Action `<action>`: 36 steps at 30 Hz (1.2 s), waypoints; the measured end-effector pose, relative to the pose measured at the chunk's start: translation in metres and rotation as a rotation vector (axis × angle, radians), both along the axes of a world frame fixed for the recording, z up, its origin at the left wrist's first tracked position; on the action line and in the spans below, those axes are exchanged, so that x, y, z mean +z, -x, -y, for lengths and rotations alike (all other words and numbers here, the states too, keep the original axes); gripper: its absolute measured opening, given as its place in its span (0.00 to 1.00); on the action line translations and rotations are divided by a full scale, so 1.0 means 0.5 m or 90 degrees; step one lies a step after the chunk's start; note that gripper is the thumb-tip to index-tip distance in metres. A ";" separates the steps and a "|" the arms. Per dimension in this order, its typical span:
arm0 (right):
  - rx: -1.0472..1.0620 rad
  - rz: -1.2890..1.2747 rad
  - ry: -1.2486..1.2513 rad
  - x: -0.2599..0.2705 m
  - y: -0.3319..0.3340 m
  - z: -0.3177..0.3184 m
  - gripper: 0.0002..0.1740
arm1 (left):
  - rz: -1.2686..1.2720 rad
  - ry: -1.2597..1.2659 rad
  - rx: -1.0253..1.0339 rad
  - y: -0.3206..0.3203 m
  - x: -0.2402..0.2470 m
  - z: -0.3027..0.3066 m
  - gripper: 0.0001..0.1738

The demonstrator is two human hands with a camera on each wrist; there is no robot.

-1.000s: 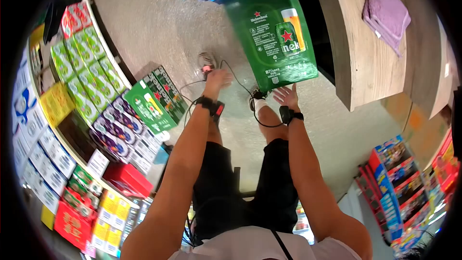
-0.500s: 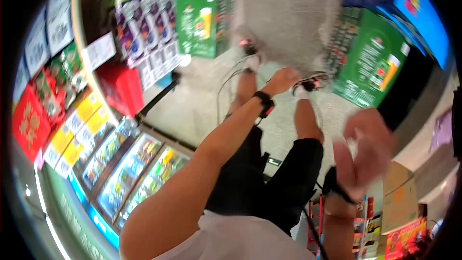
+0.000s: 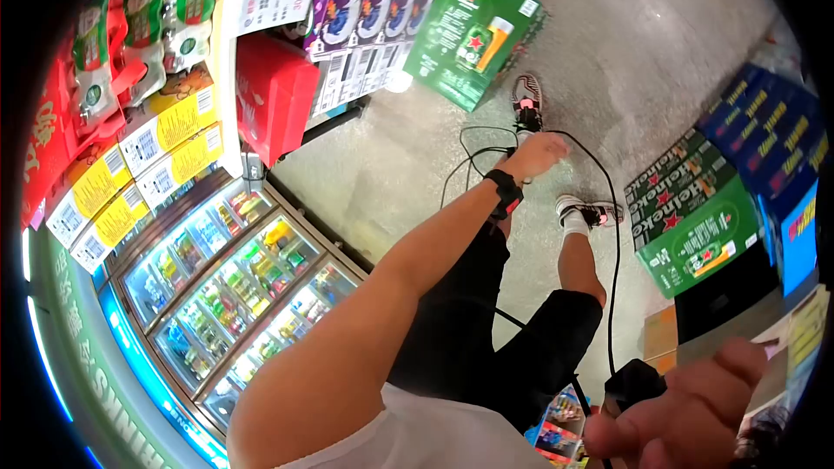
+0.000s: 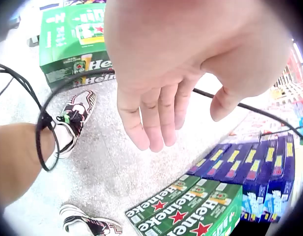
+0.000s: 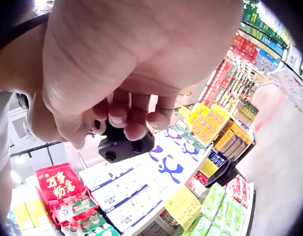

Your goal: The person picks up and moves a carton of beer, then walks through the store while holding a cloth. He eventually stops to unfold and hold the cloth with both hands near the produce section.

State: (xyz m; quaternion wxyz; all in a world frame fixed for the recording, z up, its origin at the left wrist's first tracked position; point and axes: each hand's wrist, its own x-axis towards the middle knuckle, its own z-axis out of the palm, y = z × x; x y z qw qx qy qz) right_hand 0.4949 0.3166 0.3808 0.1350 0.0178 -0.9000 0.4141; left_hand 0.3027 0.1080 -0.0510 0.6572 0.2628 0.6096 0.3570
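My left hand is held over the floor by my legs, holding nothing; in the left wrist view its fingers hang relaxed. My right hand is raised close to the head camera at the lower right, its fingers loosely bent. In the right wrist view a black device with lenses shows just past those fingertips; no grip on it is visible. A green Heineken carton stands beyond the left hand, beside the purple-printed packs. More Heineken cartons are at the right.
Dark blue cartons are stacked beside the right-hand Heineken cartons. A glass-doored drinks cooler and a shelf with a red box line the left. A black cable loops around my legs, above the grey floor.
The head view has swung, shifting the cooler and shelf further into view. My right hand has left the right-hand Heineken carton's lower edge and risen toward the head camera. My left hand remains empty.
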 end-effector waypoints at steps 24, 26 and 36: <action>-0.305 0.367 0.284 -0.664 0.401 0.105 0.17 | -0.559 0.250 0.025 0.597 -0.161 0.113 0.32; -0.340 0.451 0.339 -0.812 0.379 0.146 0.22 | -0.577 0.276 0.011 0.635 -0.153 0.080 0.47; -0.526 0.401 0.985 -1.129 0.590 0.136 0.41 | -0.604 0.324 0.064 0.724 -0.336 0.104 0.60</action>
